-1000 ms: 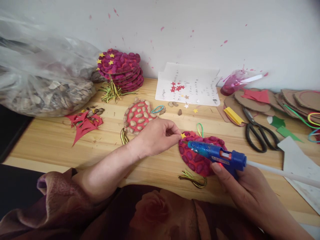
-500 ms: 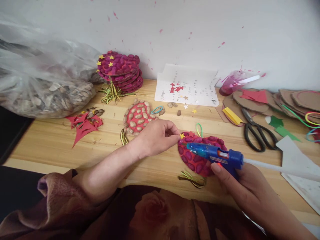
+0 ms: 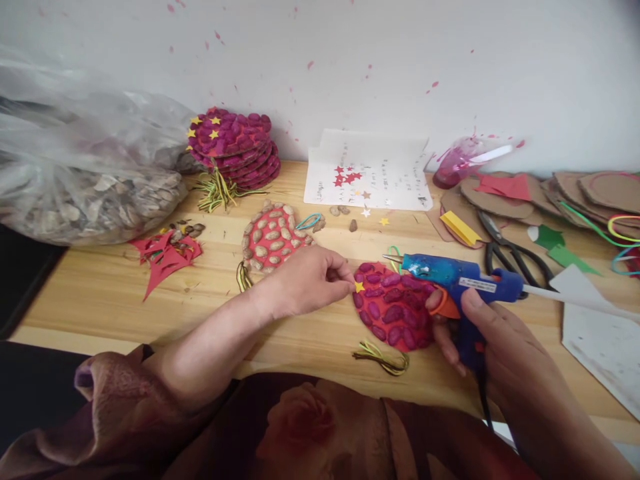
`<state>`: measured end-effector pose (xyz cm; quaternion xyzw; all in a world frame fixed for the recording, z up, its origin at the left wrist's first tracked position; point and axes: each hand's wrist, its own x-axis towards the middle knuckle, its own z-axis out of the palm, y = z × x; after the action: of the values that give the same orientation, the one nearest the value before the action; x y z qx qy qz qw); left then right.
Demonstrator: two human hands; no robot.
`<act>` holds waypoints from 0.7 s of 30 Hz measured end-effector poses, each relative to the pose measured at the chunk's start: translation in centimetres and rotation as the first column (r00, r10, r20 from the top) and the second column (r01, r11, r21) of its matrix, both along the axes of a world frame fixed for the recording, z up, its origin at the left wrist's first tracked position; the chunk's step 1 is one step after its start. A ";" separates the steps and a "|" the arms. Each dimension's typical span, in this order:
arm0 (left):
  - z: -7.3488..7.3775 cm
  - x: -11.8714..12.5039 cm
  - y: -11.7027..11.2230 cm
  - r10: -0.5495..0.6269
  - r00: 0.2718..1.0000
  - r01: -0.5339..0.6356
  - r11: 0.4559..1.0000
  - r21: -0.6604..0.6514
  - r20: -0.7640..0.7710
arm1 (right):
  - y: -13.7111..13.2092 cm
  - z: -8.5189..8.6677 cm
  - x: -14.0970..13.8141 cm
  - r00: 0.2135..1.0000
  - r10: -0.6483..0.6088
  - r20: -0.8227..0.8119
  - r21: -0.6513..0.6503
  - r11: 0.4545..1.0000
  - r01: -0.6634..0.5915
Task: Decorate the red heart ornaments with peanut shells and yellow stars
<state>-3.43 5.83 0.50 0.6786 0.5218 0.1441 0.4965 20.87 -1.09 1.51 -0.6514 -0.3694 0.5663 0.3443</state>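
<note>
The left hand (image 3: 305, 283) pinches the left edge of a yellow star (image 3: 359, 287) between thumb and finger, at the left rim of the purple disc (image 3: 395, 313). The right hand (image 3: 510, 347) grasps the handle of a blue glue gun (image 3: 440, 270), one finger at its orange trigger (image 3: 443, 307). The nozzle (image 3: 391, 257) points left, in front of the disc's green loop (image 3: 395, 251) and apart from the star. A glue stick (image 3: 560, 293) juts from the gun's back, and a black cord (image 3: 483, 397) hangs below.

The disc lies flat on the table (image 3: 300, 343), a tassel (image 3: 383, 360) on its near side. Beyond the left hand sits a red disc (image 3: 261, 251) set with tan nuts. Farther left are red scraps (image 3: 167, 263), a clear bag (image 3: 90, 193) of shells and a stack (image 3: 233, 150) of purple discs.

Red stars (image 3: 347, 177) lie on a sheet (image 3: 400, 160) against the wall (image 3: 350, 80). To the right stand a stained cup (image 3: 456, 165), scissors (image 3: 493, 257) and cardboard pieces (image 3: 500, 203).
</note>
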 end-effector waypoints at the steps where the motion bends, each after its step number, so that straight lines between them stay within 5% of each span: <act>1: 0.0 0.1 0.0 0.001 1.000 -0.001 1.000 -0.006 -0.005 | 0.1 -0.3 0.1 1.000 0.003 -0.012 0.000 1.000 -0.003; 8: -0.5 0.3 0.0 0.004 1.000 -0.004 1.000 0.023 -0.019 | 0.4 -1.7 1.4 0.992 0.117 -0.043 -0.021 0.993 -0.118; 21: -0.6 0.5 0.1 0.020 0.995 -0.012 0.996 0.092 -0.094 | -0.1 -2.6 2.2 0.992 0.099 -0.074 -0.042 0.994 -0.103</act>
<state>-2.88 5.97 -0.12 0.7026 0.5429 0.1395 0.4383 23.09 -1.15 -1.10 -0.6186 -0.3763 0.6144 0.3134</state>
